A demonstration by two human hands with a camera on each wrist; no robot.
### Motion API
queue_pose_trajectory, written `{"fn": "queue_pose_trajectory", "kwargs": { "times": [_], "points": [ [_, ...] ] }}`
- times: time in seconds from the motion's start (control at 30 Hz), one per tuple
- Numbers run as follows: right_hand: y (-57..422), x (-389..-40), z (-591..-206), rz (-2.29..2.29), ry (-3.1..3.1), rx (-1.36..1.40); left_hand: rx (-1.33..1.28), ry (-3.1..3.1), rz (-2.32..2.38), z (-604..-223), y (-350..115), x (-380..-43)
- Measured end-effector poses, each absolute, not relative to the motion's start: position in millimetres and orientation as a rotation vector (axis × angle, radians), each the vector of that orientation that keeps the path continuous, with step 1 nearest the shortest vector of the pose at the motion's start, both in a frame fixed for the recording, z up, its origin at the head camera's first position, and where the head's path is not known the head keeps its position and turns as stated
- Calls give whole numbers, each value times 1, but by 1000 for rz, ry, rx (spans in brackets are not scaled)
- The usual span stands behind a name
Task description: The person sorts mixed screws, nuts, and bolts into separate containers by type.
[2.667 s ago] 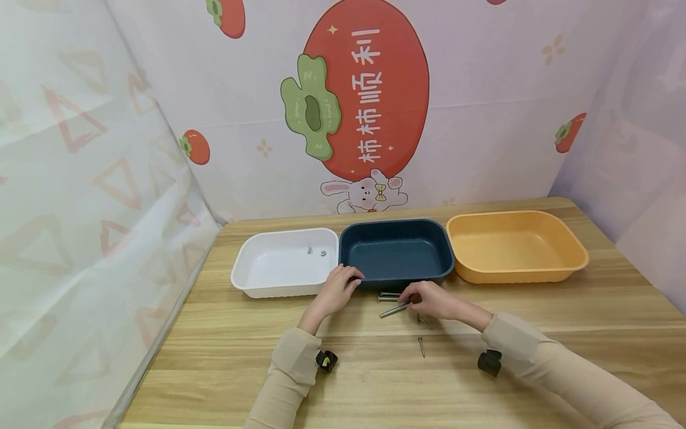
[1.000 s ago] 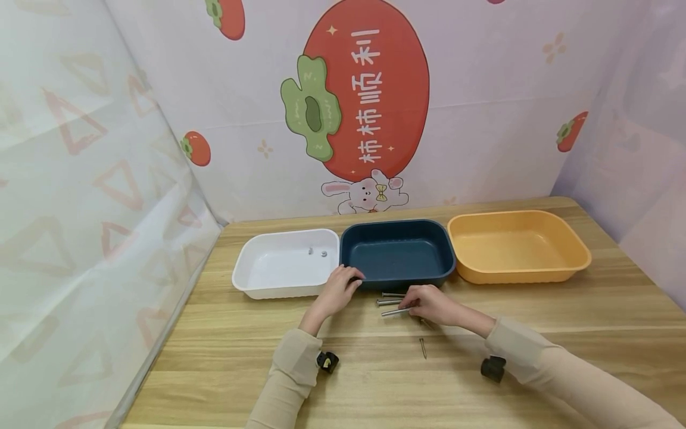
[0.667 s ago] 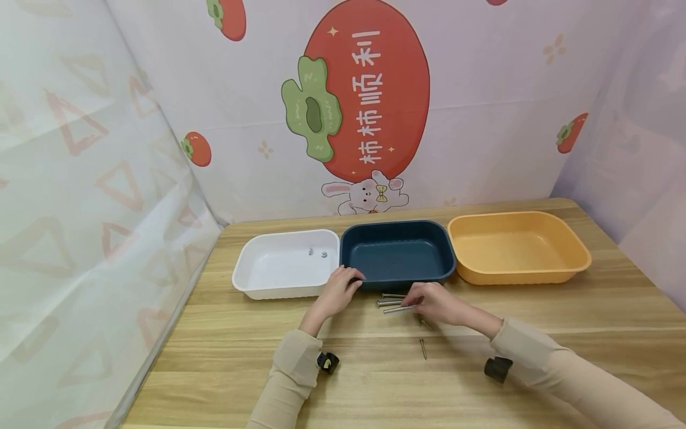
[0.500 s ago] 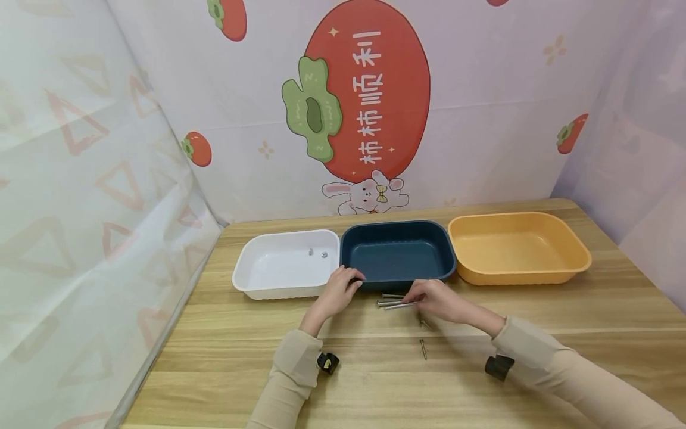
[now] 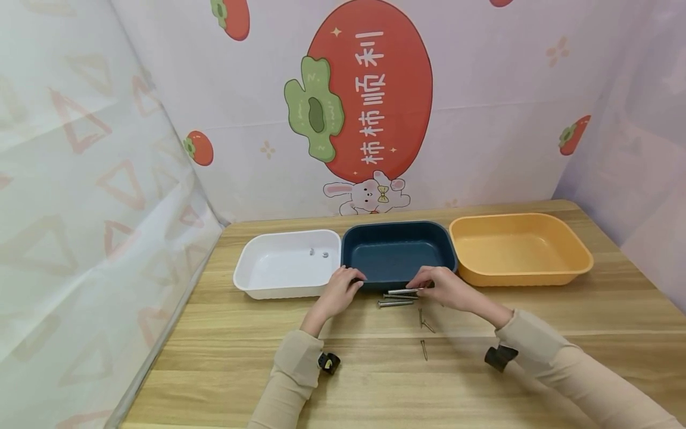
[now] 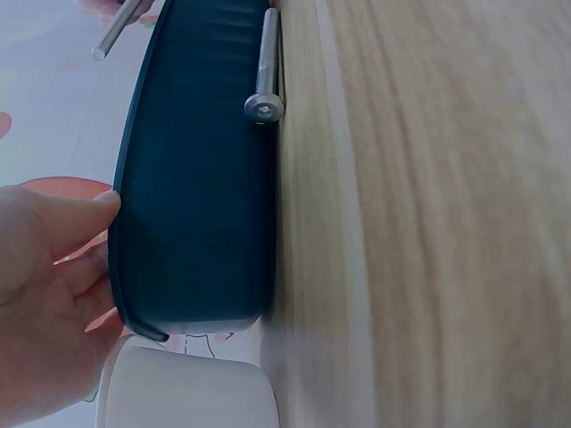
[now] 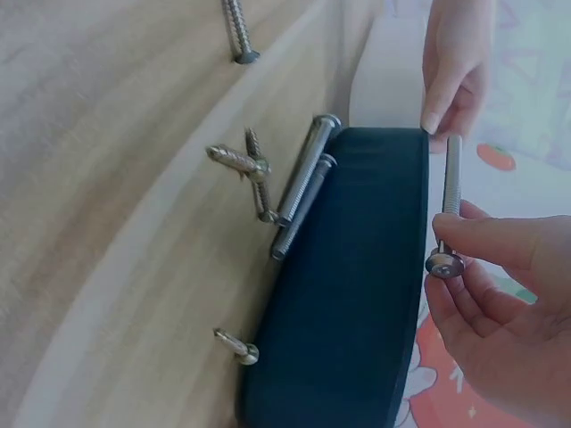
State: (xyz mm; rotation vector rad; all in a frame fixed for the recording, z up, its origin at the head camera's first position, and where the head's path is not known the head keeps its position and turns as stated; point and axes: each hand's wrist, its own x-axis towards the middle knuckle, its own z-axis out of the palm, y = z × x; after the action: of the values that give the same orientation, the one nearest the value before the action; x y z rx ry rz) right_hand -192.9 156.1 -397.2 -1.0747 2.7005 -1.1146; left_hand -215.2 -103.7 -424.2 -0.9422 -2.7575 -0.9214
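My right hand (image 5: 442, 290) pinches a long silver bolt (image 7: 452, 183) between thumb and fingers, held up at the front rim of the dark blue tray (image 5: 396, 255). The bolt's round socket head shows by the fingertips in the right wrist view. My left hand (image 5: 337, 292) grips that tray's front left corner, thumb (image 6: 100, 207) outside the rim and fingers behind it. Two more long bolts (image 5: 395, 304) lie on the table against the tray's front wall. Several smaller screws (image 7: 235, 160) are scattered nearer to me, one of them (image 5: 424, 350) lying apart.
Left of the blue tray stands a white tray (image 5: 286, 292) with two small metal pieces (image 5: 324, 255) inside. An orange tray (image 5: 522, 278) adjoins on the right. A printed cloth backdrop (image 5: 471, 155) rises behind the wooden table (image 5: 375, 387).
My right hand has picked up the bolt from beside the others and raised it towards the blue tray's rim, uncovering the bolts and screws beneath. My left hand has stayed at the corner.
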Motion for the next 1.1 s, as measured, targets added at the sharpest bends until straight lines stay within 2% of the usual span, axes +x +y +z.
{"fn": "queue_pose_trajectory", "kwargs": {
  "times": [1.1],
  "points": [
    [170,-245,-376,-1112,2737,-925,-938,-2771,-920,-425,-103,-216]
  ]
}}
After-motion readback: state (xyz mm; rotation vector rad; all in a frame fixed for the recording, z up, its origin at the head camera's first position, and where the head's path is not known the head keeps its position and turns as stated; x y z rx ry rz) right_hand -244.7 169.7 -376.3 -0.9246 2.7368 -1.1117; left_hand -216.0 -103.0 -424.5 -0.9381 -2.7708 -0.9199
